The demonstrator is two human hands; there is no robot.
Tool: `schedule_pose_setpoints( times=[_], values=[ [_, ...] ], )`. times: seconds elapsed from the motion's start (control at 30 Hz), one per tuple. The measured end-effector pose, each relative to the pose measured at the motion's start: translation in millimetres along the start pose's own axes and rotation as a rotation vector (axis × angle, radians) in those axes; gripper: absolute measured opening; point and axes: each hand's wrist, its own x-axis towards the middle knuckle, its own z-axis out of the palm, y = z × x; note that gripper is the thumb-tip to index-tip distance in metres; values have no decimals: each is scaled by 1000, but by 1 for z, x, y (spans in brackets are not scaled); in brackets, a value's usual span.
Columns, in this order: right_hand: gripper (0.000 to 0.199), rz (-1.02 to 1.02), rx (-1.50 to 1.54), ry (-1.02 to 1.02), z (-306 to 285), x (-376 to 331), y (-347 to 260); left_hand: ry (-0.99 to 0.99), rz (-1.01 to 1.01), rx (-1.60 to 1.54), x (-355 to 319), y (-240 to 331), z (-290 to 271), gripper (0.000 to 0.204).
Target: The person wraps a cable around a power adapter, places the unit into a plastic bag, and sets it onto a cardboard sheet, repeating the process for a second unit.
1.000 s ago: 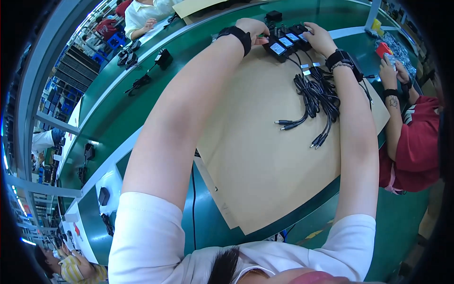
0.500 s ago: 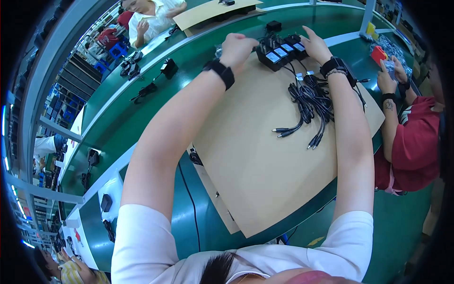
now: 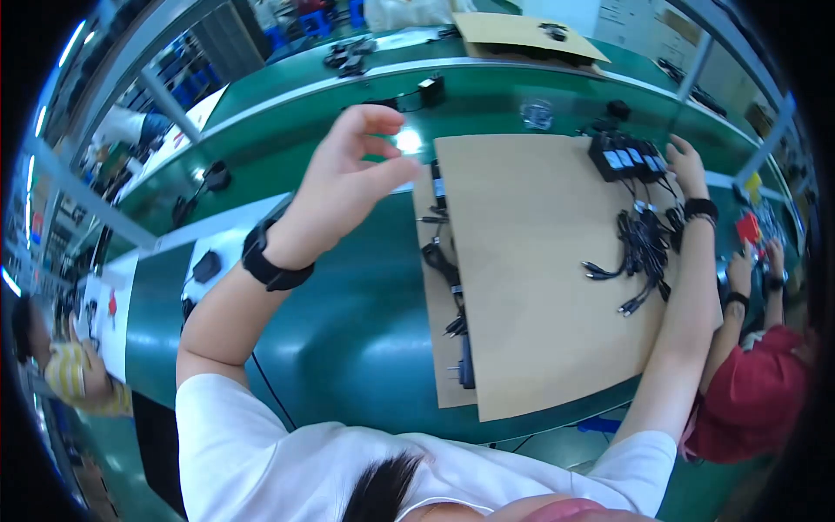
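My left hand (image 3: 348,187) is raised above the green bench, fingers apart and curled, holding nothing; a black band sits on its wrist. My right hand (image 3: 687,165) rests at the far right of a brown cardboard sheet (image 3: 531,287), fingertips beside a row of black power adapters (image 3: 628,158). A tangle of black cables (image 3: 639,257) with loose plugs runs from the adapters down along my right forearm. Whether my right fingers grip an adapter is unclear.
More black cables and a plug (image 3: 452,296) lie along the cardboard's left edge. Black adapters (image 3: 209,178) are scattered on the green bench (image 3: 348,331). A person in red (image 3: 757,383) works at the right; another person (image 3: 61,365) sits at the lower left.
My left hand has left the adapters and swung left and up, away from the cardboard. The view has turned left; my right hand stays by the adapters.
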Motion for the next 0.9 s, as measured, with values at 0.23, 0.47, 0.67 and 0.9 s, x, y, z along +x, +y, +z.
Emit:
schedule_pose_setpoints(
  times=[0.23, 0.47, 0.67, 0.9],
  values=[
    [40, -132, -125, -192, -52, -9, -89, 250, -240, -35, -81, -69, -88, 34],
    [48, -602, -119, -348, 78, -3, -295, 5, -324, 288, -153, -124, -95, 35],
    [72, -253, -141, -617, 311, 10, -371, 10, -184, 303, -165, -153, -99, 27],
    [80, -274, -538, -297, 457, -16, -368, -3, -103, 173, -176, -154, -112, 19]
  ],
)
